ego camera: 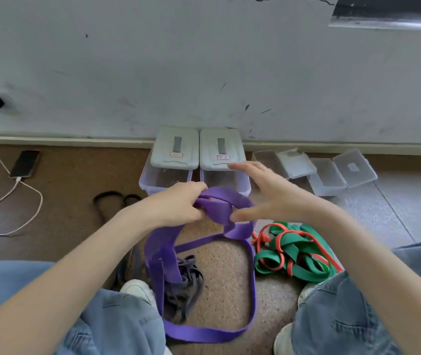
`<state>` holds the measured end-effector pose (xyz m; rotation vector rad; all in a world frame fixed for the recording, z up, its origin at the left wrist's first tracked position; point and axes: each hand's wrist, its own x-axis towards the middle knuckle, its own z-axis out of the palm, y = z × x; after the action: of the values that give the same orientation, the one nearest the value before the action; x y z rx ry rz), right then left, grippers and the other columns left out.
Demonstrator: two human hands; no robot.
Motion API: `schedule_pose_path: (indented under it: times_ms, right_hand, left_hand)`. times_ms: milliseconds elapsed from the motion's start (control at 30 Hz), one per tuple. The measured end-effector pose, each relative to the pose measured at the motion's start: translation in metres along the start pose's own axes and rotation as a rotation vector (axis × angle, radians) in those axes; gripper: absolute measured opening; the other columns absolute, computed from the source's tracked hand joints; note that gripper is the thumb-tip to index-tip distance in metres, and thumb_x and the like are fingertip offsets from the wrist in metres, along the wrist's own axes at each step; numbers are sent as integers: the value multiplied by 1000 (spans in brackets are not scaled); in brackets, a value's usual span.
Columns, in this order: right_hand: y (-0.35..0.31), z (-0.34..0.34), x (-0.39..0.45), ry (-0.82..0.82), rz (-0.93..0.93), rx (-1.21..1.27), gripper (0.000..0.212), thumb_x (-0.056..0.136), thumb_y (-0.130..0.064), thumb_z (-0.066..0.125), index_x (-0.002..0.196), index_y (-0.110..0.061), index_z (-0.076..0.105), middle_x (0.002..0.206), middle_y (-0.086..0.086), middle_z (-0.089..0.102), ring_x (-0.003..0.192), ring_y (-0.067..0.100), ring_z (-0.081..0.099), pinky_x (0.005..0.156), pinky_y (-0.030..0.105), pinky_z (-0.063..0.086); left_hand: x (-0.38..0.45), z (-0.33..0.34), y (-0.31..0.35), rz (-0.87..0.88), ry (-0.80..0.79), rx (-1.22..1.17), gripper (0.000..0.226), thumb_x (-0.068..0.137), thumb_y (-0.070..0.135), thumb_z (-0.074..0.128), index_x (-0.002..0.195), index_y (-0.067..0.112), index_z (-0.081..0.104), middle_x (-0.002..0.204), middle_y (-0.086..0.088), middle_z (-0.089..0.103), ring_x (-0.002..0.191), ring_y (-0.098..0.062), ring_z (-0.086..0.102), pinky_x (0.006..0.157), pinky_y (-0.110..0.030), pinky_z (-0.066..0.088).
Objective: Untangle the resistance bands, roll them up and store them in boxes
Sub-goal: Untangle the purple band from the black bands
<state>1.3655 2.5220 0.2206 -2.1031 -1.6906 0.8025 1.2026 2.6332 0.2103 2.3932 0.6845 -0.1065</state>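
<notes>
A wide purple band (251, 283) loops from my hands down to the floor between my knees. My left hand (178, 203) grips its bunched upper end. My right hand (263, 190) is spread with straight fingers, its thumb touching the purple coil. A grey band (186, 285) lies crumpled under the purple loop. Tangled green and red bands (296, 249) lie on the floor at the right. A black band (112, 201) lies to the left. Two clear boxes (168, 175) with raised white lids stand by the wall.
Two smaller clear boxes (324, 175) lie open at the right by the wall. A phone (25, 163) on a white charging cable (12, 201) lies at the left. My knees in jeans and white shoes (137, 289) frame the brown carpet.
</notes>
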Motion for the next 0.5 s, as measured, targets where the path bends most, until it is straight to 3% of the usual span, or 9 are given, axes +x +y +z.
schedule_pose_path:
  times_ms: [67, 167, 233, 300, 400, 500]
  right_hand:
    - [-9, 13, 0, -161, -63, 83, 85, 67, -48, 78, 136, -35, 31, 127, -9, 50, 109, 7, 51, 91, 24, 43]
    - [-14, 21, 3, -6, -100, 11, 44, 71, -31, 76, 104, -21, 49, 83, -10, 56, 68, 4, 52, 60, 14, 41]
    - [-16, 15, 4, 166, -156, -42, 29, 70, -16, 73, 92, -15, 54, 73, -10, 52, 61, 5, 48, 55, 17, 37]
    - [-22, 4, 1, 250, -249, 174, 27, 68, -6, 70, 88, -18, 56, 70, -10, 54, 59, 1, 49, 55, 13, 38]
    - [-26, -13, -2, 391, -346, 537, 26, 67, 1, 66, 84, -17, 58, 67, -7, 57, 57, 4, 49, 56, 18, 42]
    - [-14, -20, 1, 484, -125, 332, 24, 72, -12, 74, 90, -12, 58, 74, -3, 58, 63, 11, 52, 60, 27, 46]
  left_hand:
    - [4, 3, 4, 46, 33, -2, 7, 85, 11, 57, 90, 16, 54, 86, -3, 61, 82, -18, 58, 65, -26, 40]
    - [13, 4, 0, 43, 170, -35, 11, 87, 11, 56, 92, 20, 53, 85, 4, 58, 80, -13, 54, 62, -14, 37]
    - [16, 7, -12, 16, 163, -180, 5, 90, 17, 56, 94, 17, 56, 88, 2, 60, 80, -12, 56, 68, -18, 41]
    - [12, 22, -26, 14, -4, -293, 8, 90, 18, 56, 90, 10, 58, 87, -2, 61, 78, -11, 56, 74, -26, 45]
    - [1, 50, -44, -43, -224, -198, 12, 92, 11, 53, 86, 14, 63, 93, -1, 65, 90, -14, 60, 89, -33, 48]
    - [2, 25, -43, -59, -61, -294, 23, 94, 10, 49, 78, 11, 65, 79, 2, 70, 80, -10, 64, 80, -30, 46]
